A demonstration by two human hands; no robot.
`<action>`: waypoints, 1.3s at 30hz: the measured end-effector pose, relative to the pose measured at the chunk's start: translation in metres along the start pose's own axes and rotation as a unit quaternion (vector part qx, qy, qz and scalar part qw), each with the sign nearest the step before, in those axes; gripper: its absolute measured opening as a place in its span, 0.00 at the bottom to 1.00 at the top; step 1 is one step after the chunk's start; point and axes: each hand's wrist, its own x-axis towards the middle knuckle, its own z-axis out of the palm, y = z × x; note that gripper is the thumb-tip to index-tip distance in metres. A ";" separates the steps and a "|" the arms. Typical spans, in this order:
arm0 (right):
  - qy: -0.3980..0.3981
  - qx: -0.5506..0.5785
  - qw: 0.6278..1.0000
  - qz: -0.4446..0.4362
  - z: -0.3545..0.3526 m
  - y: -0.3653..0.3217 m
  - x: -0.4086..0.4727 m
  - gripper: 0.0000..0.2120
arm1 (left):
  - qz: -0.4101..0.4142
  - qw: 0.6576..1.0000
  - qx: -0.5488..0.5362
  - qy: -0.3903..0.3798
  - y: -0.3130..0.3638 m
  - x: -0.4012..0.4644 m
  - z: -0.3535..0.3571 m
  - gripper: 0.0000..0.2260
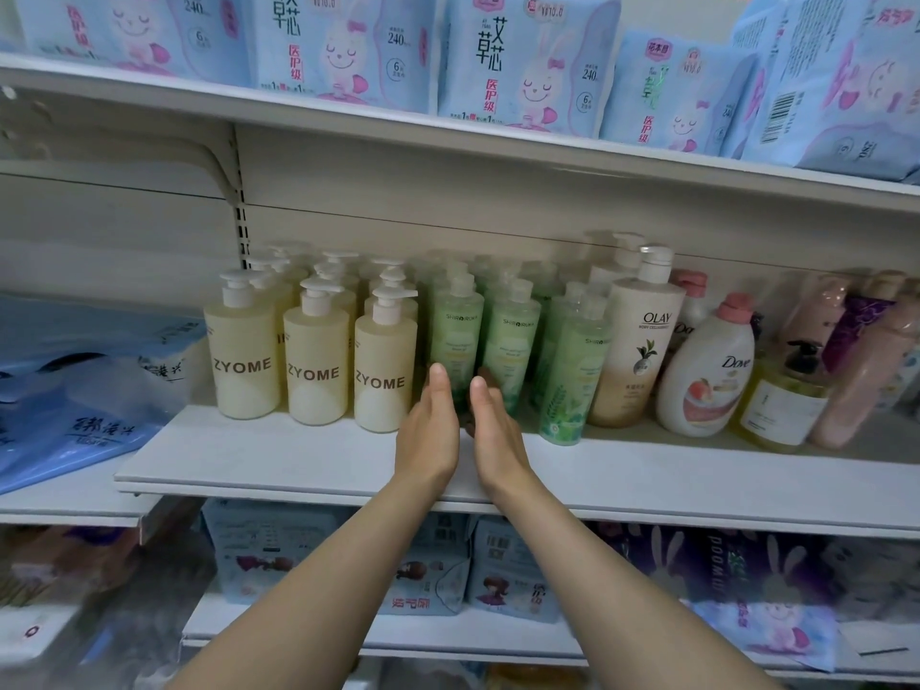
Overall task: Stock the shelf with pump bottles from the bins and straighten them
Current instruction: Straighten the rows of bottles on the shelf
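Note:
On the middle shelf (308, 465) stand rows of cream ZYOME pump bottles (316, 361) at the left and green SHIRORUKA pump bottles (513, 341) beside them. One green bottle (455, 336) at the front stands between my two hands. My left hand (430, 430) lies flat against its left side with straight fingers. My right hand (490, 425) presses its right side, fingers straight, thumb behind the bottle's base. The bottle's lower part is hidden by my hands.
To the right stand an OLAY bottle (637, 351), a Dove bottle (707, 376), a yellow pump bottle (786, 400) and pink bottles (866, 371). Blue packs (74, 390) lie at the left. Packs fill the shelf above (522, 57) and below (438, 565).

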 end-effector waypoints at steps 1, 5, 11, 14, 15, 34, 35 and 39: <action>0.000 0.000 1.000 0.001 0.000 0.000 0.001 0.40 | 0.001 1.000 0.006 0.000 0.000 0.000 0.001 0.33; -0.003 0.005 1.000 0.005 -0.001 0.000 0.003 0.40 | 0.006 1.000 0.026 0.000 0.000 0.001 0.005 0.34; 0.009 0.037 0.999 0.006 -0.003 -0.003 -0.002 0.33 | 0.012 1.000 0.015 0.013 0.004 -0.004 0.006 0.32; 0.103 0.052 0.993 -0.037 -0.008 -0.002 -0.014 0.17 | 0.075 0.995 0.018 0.058 0.008 -0.017 0.003 0.27; 0.142 0.046 0.987 -0.055 -0.012 -0.002 -0.018 0.17 | 0.101 0.992 0.023 0.071 0.010 -0.022 0.003 0.26; 0.119 0.081 0.990 -0.012 -0.030 0.004 -0.003 0.25 | -0.051 0.998 -0.039 0.029 0.018 -0.015 0.048 0.37; 0.118 0.084 0.989 -0.012 -0.030 0.005 -0.002 0.26 | -0.051 0.997 -0.047 0.021 0.019 -0.016 0.047 0.39; 0.121 0.092 0.988 -0.015 -0.031 0.004 -0.004 0.22 | -0.057 0.997 -0.059 0.016 0.023 -0.020 0.045 0.47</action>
